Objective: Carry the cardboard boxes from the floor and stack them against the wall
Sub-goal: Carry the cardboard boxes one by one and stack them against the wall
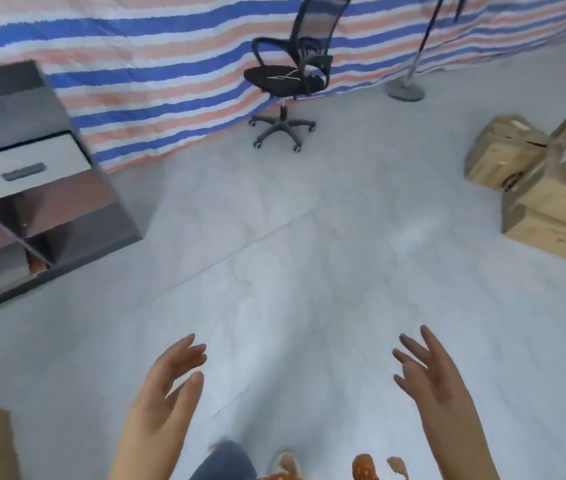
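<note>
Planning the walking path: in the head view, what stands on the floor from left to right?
Shelf unit with drawer → office chair → round-based stand → cardboard boxes.

Smooth, faintly glossy grey floor under both bare hands. Matt brown cardboard boxes far right of them. Striped woven plastic sheet ahead; mesh-backed chair; matt grey cabinet left.

The pale grey tiled floor carries tan cardboard boxes piled at the right. A black mesh office chair and a dark open-shelf cabinet also stand on it.
</note>
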Tool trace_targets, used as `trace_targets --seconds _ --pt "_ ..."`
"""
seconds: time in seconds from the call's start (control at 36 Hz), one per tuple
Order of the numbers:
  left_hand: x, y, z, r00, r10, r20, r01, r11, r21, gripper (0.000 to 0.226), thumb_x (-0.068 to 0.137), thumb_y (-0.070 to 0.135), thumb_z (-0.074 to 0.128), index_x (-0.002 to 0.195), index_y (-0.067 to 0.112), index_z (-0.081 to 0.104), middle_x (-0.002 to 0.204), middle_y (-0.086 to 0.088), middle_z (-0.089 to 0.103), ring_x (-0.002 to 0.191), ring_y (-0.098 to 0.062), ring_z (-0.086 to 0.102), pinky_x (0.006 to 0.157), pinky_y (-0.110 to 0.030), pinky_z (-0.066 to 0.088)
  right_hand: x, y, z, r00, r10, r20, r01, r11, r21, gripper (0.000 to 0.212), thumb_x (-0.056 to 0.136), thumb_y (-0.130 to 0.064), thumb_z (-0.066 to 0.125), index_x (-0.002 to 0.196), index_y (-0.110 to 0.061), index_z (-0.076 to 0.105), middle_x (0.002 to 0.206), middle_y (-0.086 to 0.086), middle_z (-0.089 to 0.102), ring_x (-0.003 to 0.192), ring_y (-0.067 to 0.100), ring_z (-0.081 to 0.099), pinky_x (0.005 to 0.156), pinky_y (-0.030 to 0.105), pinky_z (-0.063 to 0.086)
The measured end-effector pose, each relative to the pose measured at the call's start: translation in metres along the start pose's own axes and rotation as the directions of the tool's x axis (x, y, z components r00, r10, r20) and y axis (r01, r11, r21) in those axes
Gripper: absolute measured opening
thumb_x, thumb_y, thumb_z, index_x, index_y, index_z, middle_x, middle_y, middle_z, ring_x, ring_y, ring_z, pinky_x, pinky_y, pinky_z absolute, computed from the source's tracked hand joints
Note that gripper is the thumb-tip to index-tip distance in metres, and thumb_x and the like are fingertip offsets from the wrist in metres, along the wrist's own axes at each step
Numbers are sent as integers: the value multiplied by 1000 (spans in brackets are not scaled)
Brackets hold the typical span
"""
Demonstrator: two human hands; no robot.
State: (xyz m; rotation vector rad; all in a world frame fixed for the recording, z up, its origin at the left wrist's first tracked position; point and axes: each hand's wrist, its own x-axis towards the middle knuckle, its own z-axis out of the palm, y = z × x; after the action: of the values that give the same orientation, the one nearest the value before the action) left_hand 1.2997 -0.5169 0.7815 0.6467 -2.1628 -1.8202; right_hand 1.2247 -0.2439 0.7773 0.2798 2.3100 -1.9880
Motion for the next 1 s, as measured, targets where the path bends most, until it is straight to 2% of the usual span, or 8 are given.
trace_targets --seconds 0.06,0.19,0.33,0.44,0.5,0.64,0.78,1.0 --pt "24 4 24 995 23 99 -27 999 40 36 76 33 54 97 61 60 110 19 67 104 -2 63 89 -26 50 6 5 -17 995 18 -94 -18 1000 -1 50 92 -12 55 122 -51 45 116 -33 60 110 -1 61 93 33 48" --pt "78 20 86 956 53 287 -70 996 49 35 75 35 57 100 59 60 111 18 67 104 -2 63 88 -28 50 24 11 -43 959 53 -278 -50 999 16 52 91 -9 56 124 -48 44 117 -34 59 107 -5 60 91 24 49" --pt "136 35 150 890 95 445 -113 994 15 34 70 47 58 102 56 61 111 15 67 102 -5 64 85 -38 54 63 12 -51 906 83 -416 -83 996 18 49 90 -4 57 120 -43 49 109 -31 62 100 -3 62 83 31 52" --pt "190 54 200 818 123 562 -142 990 -10 39 76 28 53 100 57 62 108 13 68 99 -8 66 87 -35 51 109 6 -55 845 80 -529 -82 996 19 43 90 -5 58 117 -37 53 104 -28 63 96 -2 63 78 30 54" --pt "217 71 222 786 145 602 -161 987 -27 37 75 29 55 100 55 62 106 11 69 98 -8 66 87 -34 51 134 -2 -57 810 81 -581 -73 997 37 42 90 -3 58 114 -37 54 103 -27 65 95 0 64 76 30 54" --pt "281 95 275 700 170 693 -190 981 -48 40 64 53 55 103 53 62 107 11 69 99 -8 66 87 -33 51 195 -15 -62 748 81 -659 -60 997 54 41 90 -5 58 114 -38 55 105 -27 65 98 1 64 78 29 55" --pt "317 102 325 633 164 757 -209 977 -36 37 67 54 53 103 51 62 108 12 69 100 -7 66 88 -32 51 227 -23 -76 711 106 -695 -79 994 71 40 91 -10 58 118 -39 53 108 -28 63 101 0 63 80 28 54" --pt "346 114 432 523 102 846 -194 981 1 35 66 53 55 100 54 63 107 11 69 99 -8 66 87 -33 51 283 -9 -130 580 208 -787 -109 978 179 38 90 -7 59 114 -36 56 106 -24 66 95 3 65 79 34 55"
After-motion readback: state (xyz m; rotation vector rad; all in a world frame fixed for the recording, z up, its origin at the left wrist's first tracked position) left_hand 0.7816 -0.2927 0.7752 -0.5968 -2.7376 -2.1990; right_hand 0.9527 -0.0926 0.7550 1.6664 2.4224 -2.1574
